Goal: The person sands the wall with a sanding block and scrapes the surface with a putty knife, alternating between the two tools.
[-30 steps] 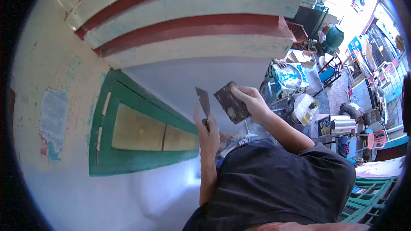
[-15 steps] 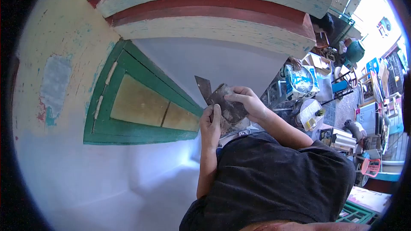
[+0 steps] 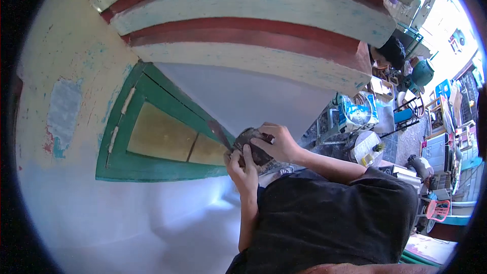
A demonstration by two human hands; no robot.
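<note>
My left hand [image 3: 242, 171] is closed around the lower end of a flat metal scraper [image 3: 219, 134], thumb upright. Its blade sticks up and to the left; the handle is hidden by my fingers. A dark, worn sheet [image 3: 261, 157], which looks like used sandpaper, is pinched in my right hand [image 3: 280, 144]. The sheet is bent and lies against the left thumb and fingers. Both hands are close together in front of my chest, near the narrow end of the green-framed panel [image 3: 152, 171].
Cream and red steps or beams [image 3: 243, 53] hang close overhead. A patched, peeling wall [image 3: 63, 111] stands on the left. To the right are a blue-and-white bag [image 3: 359, 111], a round table [image 3: 366, 147], a pink chair [image 3: 437, 210] and a person with dark hair [image 3: 391, 53].
Both hands have moved left and slightly down in view with the scraper and sheet. The scraper blade now appears narrower, turned nearly edge-on. The sheet is more folded, and the camera view has shifted.
</note>
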